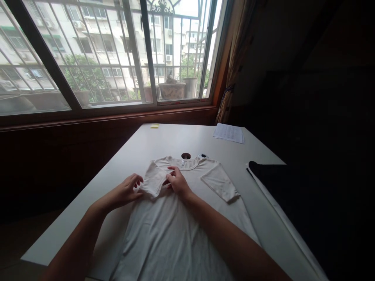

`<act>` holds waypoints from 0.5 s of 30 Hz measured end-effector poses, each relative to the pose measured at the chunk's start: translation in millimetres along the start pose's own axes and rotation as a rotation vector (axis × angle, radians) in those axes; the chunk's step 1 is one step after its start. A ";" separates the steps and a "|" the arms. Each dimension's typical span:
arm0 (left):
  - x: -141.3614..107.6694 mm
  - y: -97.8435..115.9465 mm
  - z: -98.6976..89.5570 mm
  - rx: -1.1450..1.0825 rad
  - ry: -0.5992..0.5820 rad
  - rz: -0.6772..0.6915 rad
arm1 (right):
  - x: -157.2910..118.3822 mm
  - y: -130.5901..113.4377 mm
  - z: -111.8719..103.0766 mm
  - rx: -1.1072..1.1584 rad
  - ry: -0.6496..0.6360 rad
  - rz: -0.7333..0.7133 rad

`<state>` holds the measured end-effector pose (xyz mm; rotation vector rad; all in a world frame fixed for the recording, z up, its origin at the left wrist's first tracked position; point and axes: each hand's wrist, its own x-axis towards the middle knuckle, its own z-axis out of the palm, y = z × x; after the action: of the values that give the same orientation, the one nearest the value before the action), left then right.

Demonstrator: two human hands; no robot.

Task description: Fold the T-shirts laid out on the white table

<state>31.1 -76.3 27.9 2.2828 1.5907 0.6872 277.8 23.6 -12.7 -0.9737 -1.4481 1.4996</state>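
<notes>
A white short-sleeved T-shirt (175, 230) lies spread on the white table, its neckline at the far end and the body running towards me. Both sleeves are laid inward over the front. My right hand (177, 183) is at the hem of the left-side sleeve (154, 177), pinching the fabric between thumb and fingers. Just outside that sleeve, my left hand (130, 189) has its fingers bent and apart from the thumb, which rests by the shirt's side edge. Soft creases run down the shirt body.
Printed papers (229, 133) and a yellow sticky note (154, 126) lie on the far part of the table (117, 171). Beyond the collar is a round cable hole (186, 156) with a small white object (203, 156) beside it. Dark fabric (281, 187) covers the right side. A barred window stands behind.
</notes>
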 end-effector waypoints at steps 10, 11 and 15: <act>-19.7 1.7 32.9 0.138 0.147 0.030 | 17.5 -22.1 -12.2 -0.751 0.006 -0.115; -19.8 2.3 33.0 0.140 0.150 0.032 | 23.7 -25.1 -12.8 -0.795 0.003 -0.130; -18.7 3.1 31.3 0.149 0.152 0.084 | 52.2 -34.3 -3.7 -0.920 -0.034 -0.176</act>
<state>44.7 -93.5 -1.3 2.4688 1.6728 0.8052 263.4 73.7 21.9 -1.2832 -2.2399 0.6803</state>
